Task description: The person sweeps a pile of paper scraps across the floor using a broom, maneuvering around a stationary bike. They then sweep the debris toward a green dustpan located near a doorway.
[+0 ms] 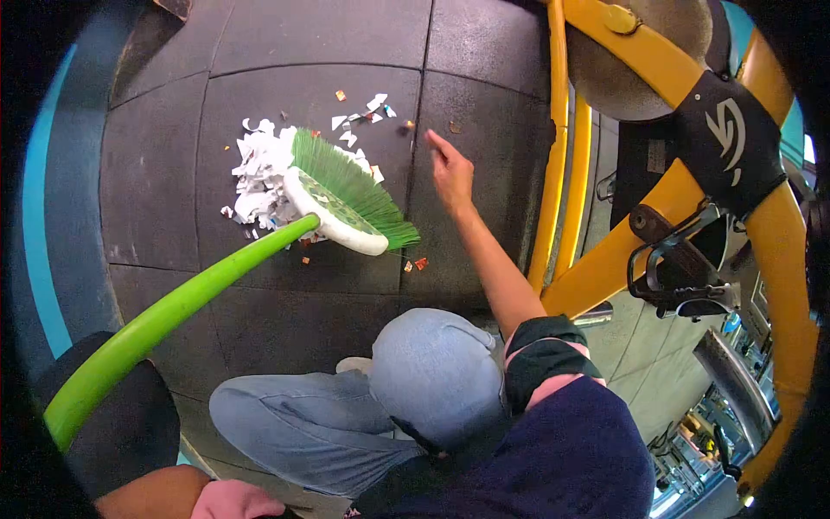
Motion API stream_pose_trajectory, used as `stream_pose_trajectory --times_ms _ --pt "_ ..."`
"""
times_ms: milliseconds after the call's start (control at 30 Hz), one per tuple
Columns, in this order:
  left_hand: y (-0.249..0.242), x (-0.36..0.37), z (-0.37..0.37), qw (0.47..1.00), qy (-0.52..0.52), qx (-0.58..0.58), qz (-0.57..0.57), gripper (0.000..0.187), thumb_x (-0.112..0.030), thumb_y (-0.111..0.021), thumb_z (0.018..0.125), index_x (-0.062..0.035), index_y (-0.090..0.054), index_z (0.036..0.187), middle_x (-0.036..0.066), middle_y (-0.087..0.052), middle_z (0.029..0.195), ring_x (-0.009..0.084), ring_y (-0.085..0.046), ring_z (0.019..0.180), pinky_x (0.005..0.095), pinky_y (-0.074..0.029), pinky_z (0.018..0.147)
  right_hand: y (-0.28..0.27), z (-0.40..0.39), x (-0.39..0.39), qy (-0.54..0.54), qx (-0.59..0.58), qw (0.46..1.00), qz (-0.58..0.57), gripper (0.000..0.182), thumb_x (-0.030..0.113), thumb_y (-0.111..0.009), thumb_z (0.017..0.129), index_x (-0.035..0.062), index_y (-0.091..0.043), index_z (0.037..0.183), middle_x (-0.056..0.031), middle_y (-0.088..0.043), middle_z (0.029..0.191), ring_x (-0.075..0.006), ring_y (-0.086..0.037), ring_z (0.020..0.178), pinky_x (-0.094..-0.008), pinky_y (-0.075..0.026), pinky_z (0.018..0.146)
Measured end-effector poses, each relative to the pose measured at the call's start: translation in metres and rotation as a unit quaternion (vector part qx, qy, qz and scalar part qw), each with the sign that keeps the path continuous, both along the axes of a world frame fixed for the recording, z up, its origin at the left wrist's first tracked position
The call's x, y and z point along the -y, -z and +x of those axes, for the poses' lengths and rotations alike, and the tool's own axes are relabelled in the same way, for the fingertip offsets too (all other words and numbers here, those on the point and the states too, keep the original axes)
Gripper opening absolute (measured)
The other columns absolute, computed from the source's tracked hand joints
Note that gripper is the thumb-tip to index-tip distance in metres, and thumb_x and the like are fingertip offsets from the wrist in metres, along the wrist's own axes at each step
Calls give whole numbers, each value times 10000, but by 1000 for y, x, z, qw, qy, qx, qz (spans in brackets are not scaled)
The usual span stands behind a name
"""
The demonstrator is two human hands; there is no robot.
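A yellow frame [657,233] at 3 o'clock carries a black pad with a white logo. The green broom [337,195], white-backed, rests at center on the dark floor [156,173] against white paper scraps [259,177]. The right hand [451,173] hovers released beside it; the left hand's grip is hidden.

Dark rubber floor tiles [259,35] with seams across the scene. At 9 o'clock, a blue stripe [39,216] curving along the floor's edge. From 12 to 4 o'clock, a yellow frame [778,251] of exercise equipment, with a black pad [726,143] bearing a white logo at 2 o'clock. Just below that pad, a black pedal [683,272] with a strap. At 1 o'clock, a round greyish seat [622,82]. At 4 o'clock, pale floor tiles [657,363].
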State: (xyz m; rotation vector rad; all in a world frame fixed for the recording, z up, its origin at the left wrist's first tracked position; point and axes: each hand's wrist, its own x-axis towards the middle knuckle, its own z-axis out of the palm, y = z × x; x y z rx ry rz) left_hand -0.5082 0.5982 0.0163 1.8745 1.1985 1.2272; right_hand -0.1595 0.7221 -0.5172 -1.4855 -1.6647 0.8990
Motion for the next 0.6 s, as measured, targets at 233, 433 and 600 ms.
stream_pose_trajectory --times_ms 233,433,600 --pt "7 32 -17 966 -239 88 48 472 -272 -488 841 8 -345 1193 104 -462 925 155 -463 770 237 -425 623 -125 -22 45 108 -229 952 -172 187 114 -504 833 -9 -553 965 -72 -593 763 -109 -572 694 -229 -476 646" --pt "-16 13 -19 941 -211 231 -128 522 -415 -498 816 5 -447 1123 44 -553 839 98 -533 758 197 -416 600 -289 -62 87 51 -261 933 -243 202 121 -523 798 16 -570 964 -49 -612 733 -95 -572 663 -225 -449 595" --pt "-56 17 22 933 -278 116 -199 512 -443 -456 832 -13 -469 1108 26 -552 756 91 -535 729 204 -413 625 -433 -107 97 -65 -355 833 -420 315 249 -475 853 4 -494 1050 -108 -584 843 -155 -583 742 -253 -477 651"
